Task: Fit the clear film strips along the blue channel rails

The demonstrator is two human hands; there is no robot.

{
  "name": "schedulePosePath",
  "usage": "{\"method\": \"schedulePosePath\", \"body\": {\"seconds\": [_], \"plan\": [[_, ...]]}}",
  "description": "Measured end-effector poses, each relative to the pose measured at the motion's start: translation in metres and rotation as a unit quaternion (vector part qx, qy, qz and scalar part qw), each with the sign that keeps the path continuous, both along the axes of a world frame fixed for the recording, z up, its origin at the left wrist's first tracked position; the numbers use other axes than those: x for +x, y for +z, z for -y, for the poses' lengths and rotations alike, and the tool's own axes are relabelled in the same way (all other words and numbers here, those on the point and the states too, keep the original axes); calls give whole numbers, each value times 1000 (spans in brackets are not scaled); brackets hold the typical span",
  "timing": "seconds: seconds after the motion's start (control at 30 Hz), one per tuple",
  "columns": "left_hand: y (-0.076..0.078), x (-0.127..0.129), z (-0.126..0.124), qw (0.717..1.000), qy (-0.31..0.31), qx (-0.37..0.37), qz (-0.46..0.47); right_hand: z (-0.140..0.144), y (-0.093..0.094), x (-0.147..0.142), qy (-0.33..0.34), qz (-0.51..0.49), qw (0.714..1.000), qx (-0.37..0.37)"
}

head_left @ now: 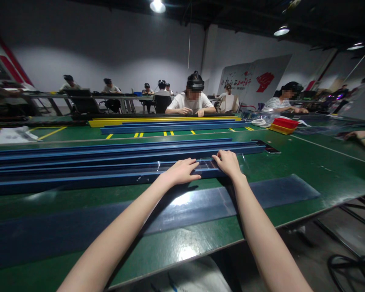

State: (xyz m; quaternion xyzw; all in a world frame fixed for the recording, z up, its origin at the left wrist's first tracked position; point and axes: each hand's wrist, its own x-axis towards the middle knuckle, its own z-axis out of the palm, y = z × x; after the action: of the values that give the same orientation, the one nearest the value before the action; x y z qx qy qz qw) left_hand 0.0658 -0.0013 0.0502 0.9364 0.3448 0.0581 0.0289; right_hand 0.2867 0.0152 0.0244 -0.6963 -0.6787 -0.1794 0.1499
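Observation:
My left hand (pixel 181 170) rests on the near blue channel strip (pixel 88 179), its fingers stretched out and the thumb apart. A short way to the right, my right hand (pixel 228 163) lies over the end of that strip, thumb apart and fingertips bent over its far side. Between the hands, a clear plastic sheet (pixel 206 164) shows in the channel; its outline is hard to make out. Nearer to me, a long flat translucent strip (pixel 280 190) lies on the green table, passing under both forearms.
More blue channel strips (pixel 170 148) lie just beyond, with a phone (pixel 272 148) at their right end. Farther back are a yellow strip (pixel 134 121), a red tray (pixel 284 124) and a white roll (pixel 258 122). A co-worker (pixel 191 99) sits opposite. The table's front edge (pixel 304 217) runs close to me.

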Motion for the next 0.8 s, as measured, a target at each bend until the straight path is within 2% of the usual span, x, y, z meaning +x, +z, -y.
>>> {"method": "schedulePosePath", "body": {"seconds": [0.3,0.53,0.67,0.8], "plan": [[-4,-2,-4,1000,-10,-1,9,2,2,1,14,-5,1000,2],[-7,-2,-4,1000,-9,-4,15,9,8,-28,109,-80,991,8],[-9,-5,-7,999,-8,-10,31,10,6,-46,137,-97,985,-45],[-11,-8,-12,998,-5,-29,52,10,3,-48,117,-45,987,-97]]}}
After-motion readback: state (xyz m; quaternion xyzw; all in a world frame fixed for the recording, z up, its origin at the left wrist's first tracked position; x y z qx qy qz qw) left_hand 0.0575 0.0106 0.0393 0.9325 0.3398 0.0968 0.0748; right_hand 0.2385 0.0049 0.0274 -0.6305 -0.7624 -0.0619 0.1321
